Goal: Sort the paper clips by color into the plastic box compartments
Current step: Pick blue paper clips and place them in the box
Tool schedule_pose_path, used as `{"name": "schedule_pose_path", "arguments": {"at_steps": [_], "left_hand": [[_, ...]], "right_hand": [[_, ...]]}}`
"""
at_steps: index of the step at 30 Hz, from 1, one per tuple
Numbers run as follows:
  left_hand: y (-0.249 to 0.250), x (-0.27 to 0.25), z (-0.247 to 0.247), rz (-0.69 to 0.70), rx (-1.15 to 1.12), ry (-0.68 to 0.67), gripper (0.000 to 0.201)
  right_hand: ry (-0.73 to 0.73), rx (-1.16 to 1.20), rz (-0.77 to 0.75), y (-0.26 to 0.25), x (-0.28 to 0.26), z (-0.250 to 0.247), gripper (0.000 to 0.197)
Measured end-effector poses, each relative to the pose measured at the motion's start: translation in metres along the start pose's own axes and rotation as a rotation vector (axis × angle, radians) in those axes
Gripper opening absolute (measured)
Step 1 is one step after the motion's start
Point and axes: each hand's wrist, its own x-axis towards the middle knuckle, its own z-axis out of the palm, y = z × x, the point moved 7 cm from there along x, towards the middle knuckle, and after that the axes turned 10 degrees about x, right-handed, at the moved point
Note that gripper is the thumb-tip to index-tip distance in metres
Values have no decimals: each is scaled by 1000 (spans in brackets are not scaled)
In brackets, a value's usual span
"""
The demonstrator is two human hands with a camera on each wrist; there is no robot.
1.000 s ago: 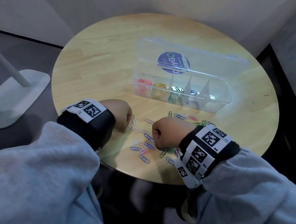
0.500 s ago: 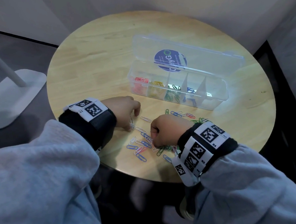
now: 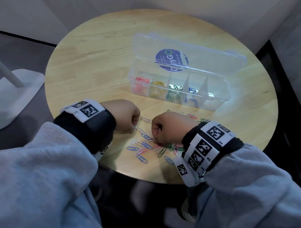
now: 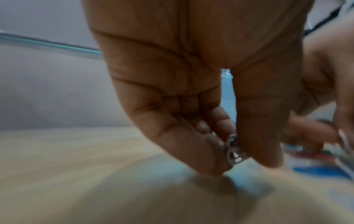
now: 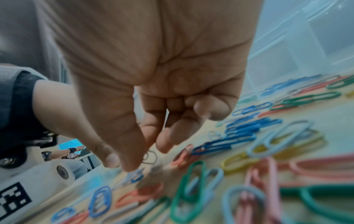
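The clear plastic box (image 3: pixel 215 107) stands open mid-table; from left to right its compartments hold red, yellow, green and blue clips. Loose paper clips (image 3: pixel 142 148) of several colours lie near the front edge. My left hand (image 3: pixel 134 127) sits left of the pile, and in the left wrist view its thumb and fingers pinch a few white clips (image 4: pixel 234 151). My right hand (image 3: pixel 154 140) is curled over the pile; thumb and forefinger (image 5: pixel 124 165) meet on a pale white clip (image 5: pixel 137 174) lying on the table.
The round wooden table (image 3: pixel 96 57) ends just behind my wrists. More loose clips (image 3: pixel 192 115) lie between my right hand and the box. A white stand base (image 3: pixel 15 95) sits on the floor at the left. Walls close in behind.
Both hands have stayed at the pile. My left hand has edged right toward the white clips, and my right fingertips have dipped lower into the pile.
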Motion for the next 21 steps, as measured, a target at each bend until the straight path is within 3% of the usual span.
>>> {"name": "schedule_pose_path", "arguments": {"at_steps": [7, 10, 14, 18, 21], "left_hand": [[-30, -6, -14, -11, -794, -3, 19], [-40, -8, -13, -66, -994, -5, 18], [-37, -10, -7, -130, -1199, -50, 22], [-29, -7, -4, -157, -1144, -102, 23], [-21, -4, -3, -107, -671, -87, 14]], "right_hand": [[48, -75, -89, -12, 2, 4, 14], [28, -164, -101, -16, 6, 8, 31], [20, -121, -45, -11, 10, 9, 26], [-14, -117, -41, -13, 9, 12, 28], [-28, -156, -61, -15, 9, 13, 29]]}}
